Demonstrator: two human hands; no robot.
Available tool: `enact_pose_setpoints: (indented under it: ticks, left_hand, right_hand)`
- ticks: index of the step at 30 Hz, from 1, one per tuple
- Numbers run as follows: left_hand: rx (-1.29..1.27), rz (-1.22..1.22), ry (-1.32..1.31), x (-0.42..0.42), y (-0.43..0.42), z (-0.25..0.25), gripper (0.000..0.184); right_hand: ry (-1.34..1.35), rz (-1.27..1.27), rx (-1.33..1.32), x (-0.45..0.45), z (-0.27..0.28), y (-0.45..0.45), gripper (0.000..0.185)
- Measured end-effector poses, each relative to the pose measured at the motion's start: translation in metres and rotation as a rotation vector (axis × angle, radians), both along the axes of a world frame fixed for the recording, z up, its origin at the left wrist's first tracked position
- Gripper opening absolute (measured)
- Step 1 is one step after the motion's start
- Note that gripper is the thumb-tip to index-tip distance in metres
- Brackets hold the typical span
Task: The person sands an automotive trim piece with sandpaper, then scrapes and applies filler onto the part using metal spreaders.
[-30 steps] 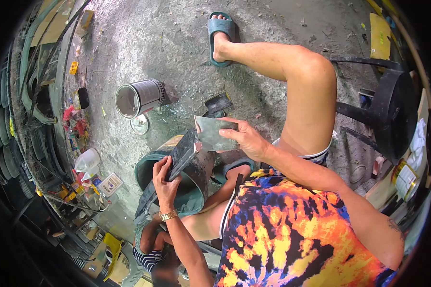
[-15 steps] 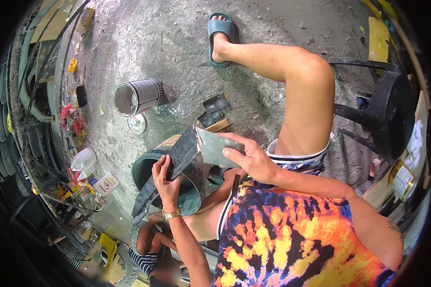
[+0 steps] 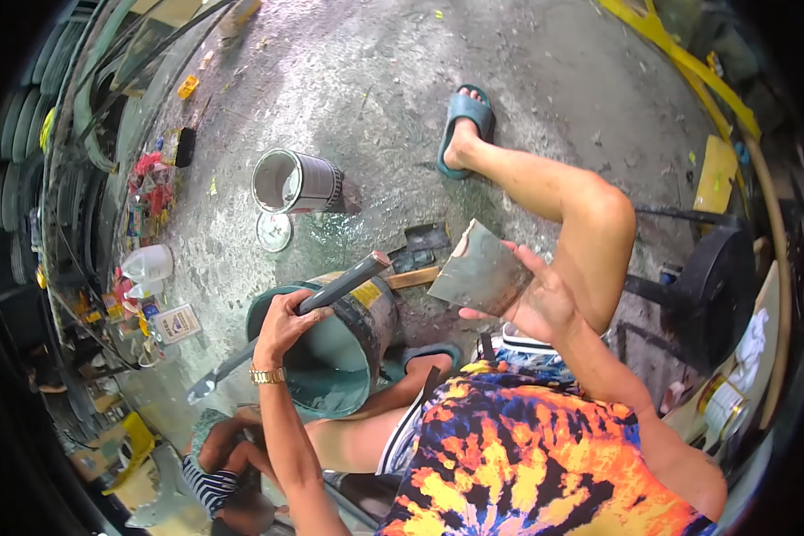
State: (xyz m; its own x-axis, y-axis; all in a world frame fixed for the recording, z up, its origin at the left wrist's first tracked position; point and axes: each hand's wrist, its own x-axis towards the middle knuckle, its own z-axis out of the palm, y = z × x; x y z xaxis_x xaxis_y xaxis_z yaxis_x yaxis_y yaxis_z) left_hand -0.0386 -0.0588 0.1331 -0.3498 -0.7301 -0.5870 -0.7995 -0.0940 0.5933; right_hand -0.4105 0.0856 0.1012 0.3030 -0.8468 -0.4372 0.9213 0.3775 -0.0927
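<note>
My left hand (image 3: 284,329), with a gold watch on its wrist, grips a long dark grey strip (image 3: 344,284) near its middle. The strip slants over the mouth of a large drum (image 3: 372,362) lying on its side, its inside coated grey-green. A pinkish patch shows on the strip's upper end. My right hand (image 3: 545,304) holds a flat grey-green plate (image 3: 482,272) between thumb and fingers, apart from the strip. Along one edge of this plate runs pale pinkish paste.
An opened can (image 3: 317,183) lies tipped beside a round lid (image 3: 274,232). Dark trays (image 3: 427,237) and a wood piece (image 3: 413,277) are near the drum. A black stool (image 3: 719,295) is at right. Another person (image 3: 214,482) sits at lower left, near clutter and a plastic jug (image 3: 147,263).
The plate has come away from the strip, moving right and turning in my right hand. My left hand has shifted left and rolled the strip so it looks narrower. The view has shifted too.
</note>
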Motion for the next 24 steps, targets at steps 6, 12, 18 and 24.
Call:
enact_pose_setpoints:
  ticks: [6, 12, 18, 24]
  left_hand:
    - [-0.1, -0.059, -0.045, -0.001, -0.005, -0.007, 0.038]
    - [-0.128, -0.083, -0.093, -0.002, -0.012, -0.006, 0.044]
    - [-0.175, -0.085, -0.156, -0.003, -0.011, -0.005, 0.041]
    - [-0.236, -0.094, -0.187, -0.007, -0.006, 0.002, 0.039]
  right_hand:
    - [0.224, 0.091, -0.223, 0.012, 0.0, -0.019, 0.048]
    - [0.718, 0.093, -0.435, 0.03, -0.019, -0.052, 0.063]
    - [1.025, 0.088, -0.618, 0.043, -0.015, -0.068, 0.062]
    - [1.082, 0.076, -0.667, 0.065, -0.027, -0.062, 0.059]
